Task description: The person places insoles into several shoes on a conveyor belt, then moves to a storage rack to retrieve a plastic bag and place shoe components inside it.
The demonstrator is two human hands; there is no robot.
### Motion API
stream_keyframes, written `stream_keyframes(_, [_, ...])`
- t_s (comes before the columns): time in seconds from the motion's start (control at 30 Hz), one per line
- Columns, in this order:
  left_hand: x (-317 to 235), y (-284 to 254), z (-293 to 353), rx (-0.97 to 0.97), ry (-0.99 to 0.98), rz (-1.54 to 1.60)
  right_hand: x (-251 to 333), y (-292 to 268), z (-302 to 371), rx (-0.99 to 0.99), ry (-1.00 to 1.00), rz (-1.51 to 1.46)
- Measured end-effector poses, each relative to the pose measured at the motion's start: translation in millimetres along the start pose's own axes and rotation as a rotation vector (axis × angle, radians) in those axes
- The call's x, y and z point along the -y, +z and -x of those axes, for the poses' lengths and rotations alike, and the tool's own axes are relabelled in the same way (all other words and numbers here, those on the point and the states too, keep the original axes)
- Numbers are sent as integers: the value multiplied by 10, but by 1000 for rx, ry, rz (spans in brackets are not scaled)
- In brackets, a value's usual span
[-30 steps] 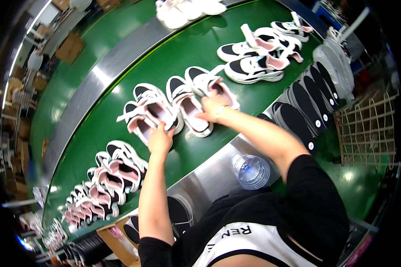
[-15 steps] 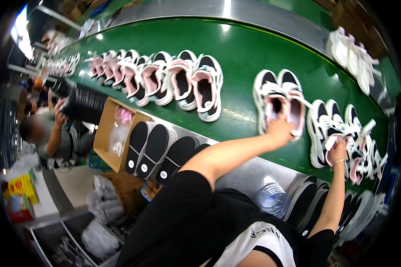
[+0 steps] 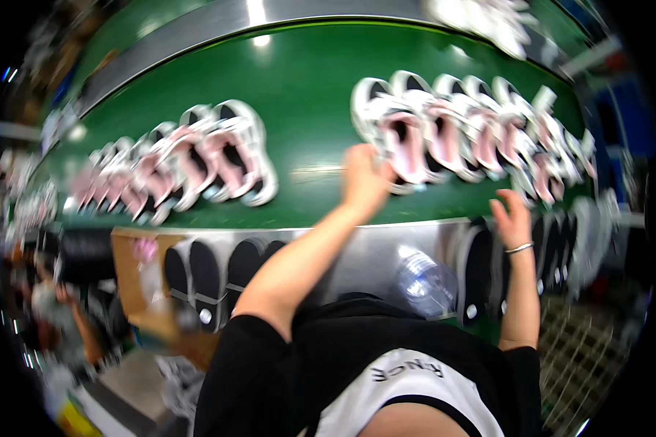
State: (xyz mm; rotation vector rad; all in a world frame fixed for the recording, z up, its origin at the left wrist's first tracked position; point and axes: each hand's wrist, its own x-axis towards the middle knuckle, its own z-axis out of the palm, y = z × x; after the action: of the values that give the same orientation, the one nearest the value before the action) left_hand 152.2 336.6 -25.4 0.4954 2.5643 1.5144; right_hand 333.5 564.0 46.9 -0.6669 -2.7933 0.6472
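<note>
My left hand (image 3: 366, 182) is at the heel end of the leftmost sneaker (image 3: 402, 142) in the right-hand row, its fingers closed against that shoe's side; motion blurs them. The sneaker is white and black with a pink lining and stands upright on the green bench, close beside its neighbours. My right hand (image 3: 514, 217) is open and holds nothing, fingers apart, over the bench's near edge. It is just in front of the sneakers (image 3: 543, 178) at the right and above black insoles (image 3: 477, 266).
Another row of pink-lined sneakers (image 3: 229, 153) stands left on the green bench (image 3: 306, 65). Along the metal ledge (image 3: 357, 258) are a clear plastic bottle (image 3: 426, 284), more black insoles (image 3: 189, 273) and a cardboard box (image 3: 127, 273). White shoes (image 3: 485, 22) lie beyond the bench. A person sits at the left.
The view has swung right. The sneaker pair by my left hand now stands against the right-hand row instead of apart from it. My right hand has come off the sneakers and moved nearer me.
</note>
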Motion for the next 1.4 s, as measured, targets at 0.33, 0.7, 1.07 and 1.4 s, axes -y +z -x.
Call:
stream_keyframes(0.33, [156, 548, 129, 404, -592, 483, 204, 146, 1570, 124, 310, 248])
stream_keyframes(0.7, [-213, 154, -535, 51, 244, 70, 42, 10, 1441, -39, 324, 51])
stream_keyframes(1.07, [-38, 50, -486, 110, -106, 147, 1095, 249, -244, 310, -538, 489])
stream_keyframes(1.4, [61, 125, -490, 98, -168, 189, 1063, 953, -495, 358, -521, 402])
